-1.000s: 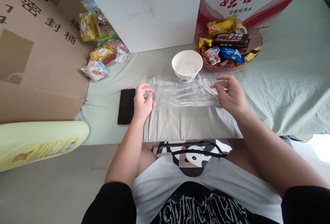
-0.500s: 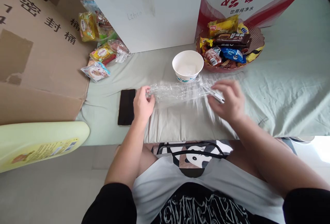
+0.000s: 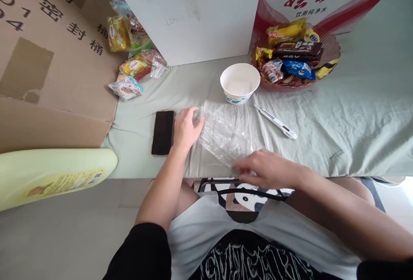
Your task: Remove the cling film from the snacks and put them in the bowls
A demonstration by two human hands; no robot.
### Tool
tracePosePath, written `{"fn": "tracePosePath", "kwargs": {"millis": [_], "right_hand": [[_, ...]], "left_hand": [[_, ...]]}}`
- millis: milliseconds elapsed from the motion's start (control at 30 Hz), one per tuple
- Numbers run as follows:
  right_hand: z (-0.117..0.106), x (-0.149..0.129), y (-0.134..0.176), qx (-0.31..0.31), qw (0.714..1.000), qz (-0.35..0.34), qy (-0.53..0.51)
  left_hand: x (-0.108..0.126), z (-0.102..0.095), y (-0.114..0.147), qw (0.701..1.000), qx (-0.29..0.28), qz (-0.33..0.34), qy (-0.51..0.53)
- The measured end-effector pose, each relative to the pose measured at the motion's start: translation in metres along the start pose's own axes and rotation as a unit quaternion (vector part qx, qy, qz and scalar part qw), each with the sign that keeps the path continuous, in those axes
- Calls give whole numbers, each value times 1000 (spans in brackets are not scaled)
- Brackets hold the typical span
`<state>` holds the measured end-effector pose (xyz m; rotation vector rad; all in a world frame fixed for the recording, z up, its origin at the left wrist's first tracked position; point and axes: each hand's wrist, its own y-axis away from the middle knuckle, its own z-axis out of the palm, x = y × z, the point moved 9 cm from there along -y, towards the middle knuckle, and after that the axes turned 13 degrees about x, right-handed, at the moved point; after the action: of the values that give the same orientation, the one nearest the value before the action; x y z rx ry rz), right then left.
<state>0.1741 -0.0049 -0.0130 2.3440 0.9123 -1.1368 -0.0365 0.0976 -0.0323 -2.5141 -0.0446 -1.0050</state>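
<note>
A crinkled sheet of clear plastic film (image 3: 222,136) lies on the cloth in front of me, slanting from upper left to lower right. My left hand (image 3: 188,128) is closed on its upper left end, right beside a dark phone (image 3: 163,133). At the lower right corner of the film, near the table's front edge, my right hand (image 3: 266,169) pinches it; these fingertips are slightly blurred. A white utility knife (image 3: 275,121) rests on the cloth, apart from both hands. Behind the film stands a white paper bowl (image 3: 240,84).
A basket (image 3: 334,50) of wrapped snacks stands at the back right, before a red and white carton (image 3: 300,0). White boxes (image 3: 206,17) and a large cardboard box (image 3: 64,82) border the back and left. Snack packets (image 3: 130,67) lie between them. A pale yellow container (image 3: 58,172) is at left.
My right hand has let go of the utility knife, leaving it on the cloth, and moved down toward the table's front edge. The film's right end has swung toward me. The left hand keeps hold.
</note>
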Motion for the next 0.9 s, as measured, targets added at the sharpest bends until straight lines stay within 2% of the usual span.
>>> {"fn": "tracePosePath", "kwargs": {"millis": [33, 67, 100, 133, 200, 233, 267, 300, 333, 500, 600, 667, 733, 800, 900], "right_hand": [[6, -12, 6, -59, 993, -19, -101], [6, -20, 9, -92, 979, -25, -181], [0, -19, 9, -85, 970, -16, -226], [-11, -10, 3, -28, 971, 6, -237], [-41, 23, -5, 159, 971, 61, -170], [-54, 37, -6, 243, 958, 83, -126], [-60, 49, -6, 299, 944, 99, -98], [-60, 57, -7, 324, 936, 106, -91], [-55, 62, -11, 318, 936, 105, -105], [-20, 49, -25, 155, 955, 94, -235], [-14, 46, -24, 116, 968, 131, -181], [-13, 49, -24, 118, 969, 154, -151], [-15, 52, -27, 146, 954, 168, -200], [-20, 58, -29, 207, 915, 181, -294], [-27, 68, -30, 292, 852, 194, -390]], "left_hand": [[3, 5, 2, 1000, -18, 6, -2], [7, 9, 5, 999, -37, 12, 0], [11, 14, 8, 998, -56, 17, 5], [15, 18, 10, 997, -74, 23, 15], [25, 24, 16, 993, -108, 33, 46], [30, 27, 18, 989, -123, 38, 70], [37, 29, 21, 985, -136, 45, 101], [44, 30, 23, 979, -145, 50, 134], [51, 31, 26, 972, -153, 55, 169], [77, 27, 37, 948, -142, 55, 279], [74, 16, 34, 946, -91, 24, 310], [64, 8, 28, 934, -55, -28, 351], [51, 9, 23, 908, -51, -108, 401], [43, 20, 24, 866, -98, -193, 452], [50, 48, 41, 796, -237, -260, 493]]}}
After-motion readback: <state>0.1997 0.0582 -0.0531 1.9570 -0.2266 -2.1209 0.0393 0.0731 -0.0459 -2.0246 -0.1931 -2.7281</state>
